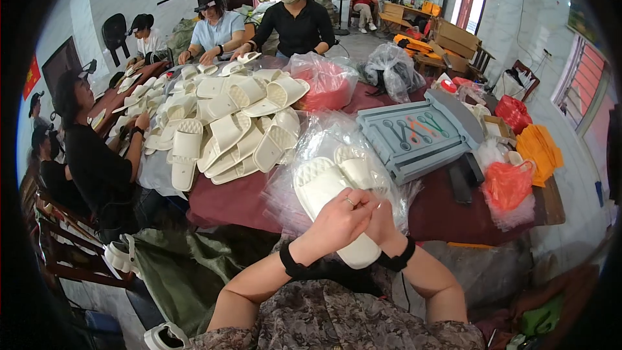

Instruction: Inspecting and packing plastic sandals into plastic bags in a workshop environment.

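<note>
Both hands are closed on one white slipper [324,188]: the left grip [337,223] lies over its heel, the right grip [381,220] just beside, above the counter [227,201].

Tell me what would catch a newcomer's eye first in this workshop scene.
First, the big heap of white slippers piled on the table's left half, with people seated around it. Next, at the bottom centre, the left hand and right hand meet over a white slipper that rests on crinkled clear plastic bags. To the right, a grey plastic tray lies on the dark red tablecloth.
</note>
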A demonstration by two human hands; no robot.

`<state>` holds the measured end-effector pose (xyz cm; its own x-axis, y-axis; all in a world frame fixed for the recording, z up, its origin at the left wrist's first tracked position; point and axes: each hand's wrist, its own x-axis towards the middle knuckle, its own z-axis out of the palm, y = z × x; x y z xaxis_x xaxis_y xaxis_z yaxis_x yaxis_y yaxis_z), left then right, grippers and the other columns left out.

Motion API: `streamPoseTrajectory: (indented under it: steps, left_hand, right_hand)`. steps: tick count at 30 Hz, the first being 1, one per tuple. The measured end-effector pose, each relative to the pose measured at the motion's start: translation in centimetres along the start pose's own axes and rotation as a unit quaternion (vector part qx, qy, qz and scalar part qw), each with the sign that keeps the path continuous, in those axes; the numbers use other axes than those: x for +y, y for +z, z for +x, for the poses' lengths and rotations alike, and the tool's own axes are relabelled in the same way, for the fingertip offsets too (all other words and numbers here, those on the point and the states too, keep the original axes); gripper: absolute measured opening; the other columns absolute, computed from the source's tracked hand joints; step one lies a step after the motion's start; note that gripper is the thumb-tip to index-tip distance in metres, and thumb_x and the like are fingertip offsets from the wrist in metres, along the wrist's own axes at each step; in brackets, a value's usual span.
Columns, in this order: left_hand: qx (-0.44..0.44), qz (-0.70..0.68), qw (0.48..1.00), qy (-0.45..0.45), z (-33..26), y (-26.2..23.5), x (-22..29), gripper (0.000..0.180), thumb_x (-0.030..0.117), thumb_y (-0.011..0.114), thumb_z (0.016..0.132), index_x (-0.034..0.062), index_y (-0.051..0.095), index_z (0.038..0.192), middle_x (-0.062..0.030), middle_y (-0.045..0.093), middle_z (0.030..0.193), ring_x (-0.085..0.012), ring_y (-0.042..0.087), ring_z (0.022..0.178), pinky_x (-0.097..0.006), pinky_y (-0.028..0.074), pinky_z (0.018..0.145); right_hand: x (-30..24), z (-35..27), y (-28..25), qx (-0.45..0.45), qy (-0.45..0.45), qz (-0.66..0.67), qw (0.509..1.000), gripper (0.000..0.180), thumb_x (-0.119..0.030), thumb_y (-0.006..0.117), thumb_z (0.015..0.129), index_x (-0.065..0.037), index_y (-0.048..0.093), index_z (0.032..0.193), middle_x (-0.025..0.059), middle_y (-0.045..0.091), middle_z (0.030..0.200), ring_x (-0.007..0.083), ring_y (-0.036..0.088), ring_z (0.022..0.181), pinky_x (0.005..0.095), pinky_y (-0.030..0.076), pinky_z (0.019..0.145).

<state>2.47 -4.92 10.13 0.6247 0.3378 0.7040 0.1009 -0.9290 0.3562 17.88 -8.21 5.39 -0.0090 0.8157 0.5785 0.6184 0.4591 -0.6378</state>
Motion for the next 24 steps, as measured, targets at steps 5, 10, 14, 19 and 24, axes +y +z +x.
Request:
streamPoseTrajectory:
  steps: [5, 10, 14, 19, 24]
  left_hand:
    - [0.025, 0.011, 1.000, 0.009, -0.7, 0.1, -0.5, 0.038, 0.002, 0.065, 0.079, 0.0060, 0.068, 0.117, -0.0089, 0.057, 0.098, -0.0285, 0.059, 0.088, -0.037, 0.052, 0.075]
    - [0.012, -0.024, 0.997, -0.072, -2.6, -0.9, -0.7, 0.034, 0.001, 0.066, 0.080, 0.0072, 0.070, 0.113, -0.0071, 0.058, 0.097, -0.0274, 0.060, 0.087, -0.037, 0.051, 0.073]
    - [-0.003, -0.033, 0.999, -0.040, -1.5, -0.8, 0.3, 0.032, 0.002, 0.067, 0.079, 0.0069, 0.070, 0.111, -0.0068, 0.058, 0.097, -0.0274, 0.060, 0.088, -0.037, 0.051, 0.072]
    - [-0.030, -0.053, 0.998, -0.009, -1.5, -0.9, 0.8, 0.033, 0.003, 0.068, 0.078, 0.0070, 0.070, 0.111, -0.0078, 0.058, 0.098, -0.0298, 0.059, 0.091, -0.038, 0.050, 0.076]
    - [-0.011, 0.061, 0.997, -0.035, -2.8, -3.8, -0.2, 0.044, 0.011, 0.074, 0.077, 0.0060, 0.067, 0.120, -0.0121, 0.057, 0.117, -0.0335, 0.053, 0.112, -0.041, 0.044, 0.093]
  right_hand:
    - [2.3, 1.3, 1.7, 0.019, 0.007, 0.027, 0.999, 0.023, -0.024, 0.065, 0.082, -0.002, 0.058, 0.083, 0.0172, 0.061, 0.078, 0.0369, 0.061, 0.077, 0.0400, 0.044, 0.062]
    - [3.1, 2.6, 3.1, 0.034, 0.103, -0.174, 0.979, 0.027, -0.026, 0.057, 0.095, -0.001, 0.058, 0.087, 0.0199, 0.061, 0.079, 0.0400, 0.060, 0.077, 0.0476, 0.046, 0.066]
    - [2.3, 4.0, 4.3, 0.041, -0.014, -0.215, 0.976, 0.029, -0.027, 0.058, 0.095, 0.000, 0.055, 0.084, 0.0230, 0.059, 0.080, 0.0439, 0.057, 0.072, 0.0522, 0.043, 0.062]
    - [2.8, 7.3, 6.4, 0.076, 0.117, -0.193, 0.971, 0.034, -0.031, 0.055, 0.097, 0.001, 0.058, 0.086, 0.0250, 0.062, 0.085, 0.0465, 0.059, 0.080, 0.0533, 0.047, 0.069]
    - [2.0, 8.1, 6.4, 0.120, 0.165, -0.166, 0.965, 0.039, -0.032, 0.055, 0.098, 0.002, 0.060, 0.078, 0.0258, 0.062, 0.078, 0.0449, 0.060, 0.076, 0.0524, 0.046, 0.069]
